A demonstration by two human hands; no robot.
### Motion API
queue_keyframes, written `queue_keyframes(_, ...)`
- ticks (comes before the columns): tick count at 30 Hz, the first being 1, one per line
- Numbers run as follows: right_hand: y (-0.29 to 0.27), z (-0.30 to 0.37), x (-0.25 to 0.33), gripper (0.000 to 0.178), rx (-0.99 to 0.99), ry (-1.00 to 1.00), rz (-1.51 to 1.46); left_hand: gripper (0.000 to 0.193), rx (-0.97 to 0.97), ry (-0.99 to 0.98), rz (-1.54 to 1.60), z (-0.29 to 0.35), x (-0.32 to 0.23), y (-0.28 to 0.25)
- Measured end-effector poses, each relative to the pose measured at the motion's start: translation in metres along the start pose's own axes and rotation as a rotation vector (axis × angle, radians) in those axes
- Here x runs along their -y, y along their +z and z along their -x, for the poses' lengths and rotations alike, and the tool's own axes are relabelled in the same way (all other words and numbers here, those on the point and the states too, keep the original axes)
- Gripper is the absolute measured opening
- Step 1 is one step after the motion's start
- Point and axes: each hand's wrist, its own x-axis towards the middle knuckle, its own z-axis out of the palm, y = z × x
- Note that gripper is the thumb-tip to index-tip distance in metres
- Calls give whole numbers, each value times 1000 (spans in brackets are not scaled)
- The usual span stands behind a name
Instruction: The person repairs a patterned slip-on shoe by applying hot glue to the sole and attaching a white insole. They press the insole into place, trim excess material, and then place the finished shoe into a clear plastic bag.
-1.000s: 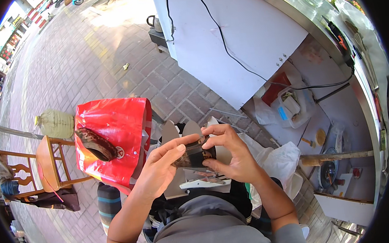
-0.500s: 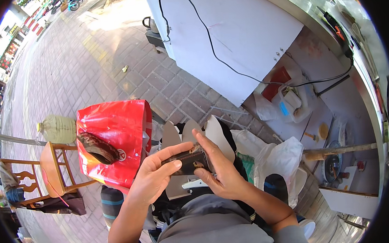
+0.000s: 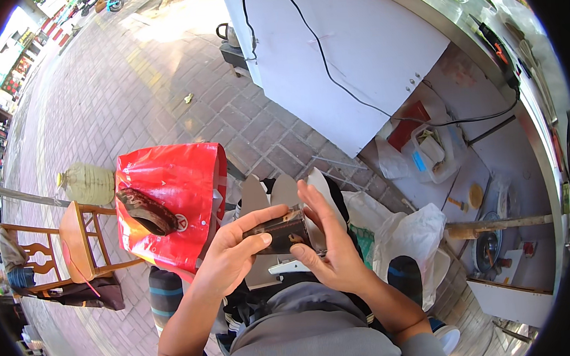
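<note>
My left hand [image 3: 230,250] is closed around a dark brown box-like block [image 3: 285,232] with lighter tan patches, thumb on the near face and fingers along the top. At the block's right end, my right hand [image 3: 333,247] is open, fingers stretched upward and thumb apart, close to the corner. Whether its palm touches the block cannot be told. Below the block, a tool with a white handle [image 3: 290,267] lies on my lap. Pale grey curved sheets [image 3: 255,196] stand up behind my hands.
To the left, a red bag [image 3: 185,165] bears a dark brown curved piece [image 3: 147,212]. Beyond stand a wooden chair [image 3: 81,242] and a plastic jug [image 3: 88,183]. White plastic bags [image 3: 411,232] lie right. A white panel [image 3: 349,54] with a black cord adjoins shelves holding a clear tub [image 3: 443,147].
My right hand has eased slightly right, away from the block's end, its fingers more upright. The left hand keeps its hold. The whole view has shifted a little.
</note>
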Motion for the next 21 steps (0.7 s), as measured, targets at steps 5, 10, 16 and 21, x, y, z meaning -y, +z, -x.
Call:
queue_keyframes(5, 7, 12, 3, 50, -295, 7, 36, 48, -3, 5, 33, -2, 2, -1)
queue_keyframes(10, 14, 18, 3, 27, -350, -56, 202, 48, 9, 24, 19, -2, 4, -3)
queue_keyframes(16, 11, 14, 6, 29, -326, -110, 266, 48, 13, 24, 14, -3, 4, -5)
queue_keyframes(21, 4, 6, 14, 37, -317, -46, 230, 46, 81, -6, 61, -4, 1, -8)
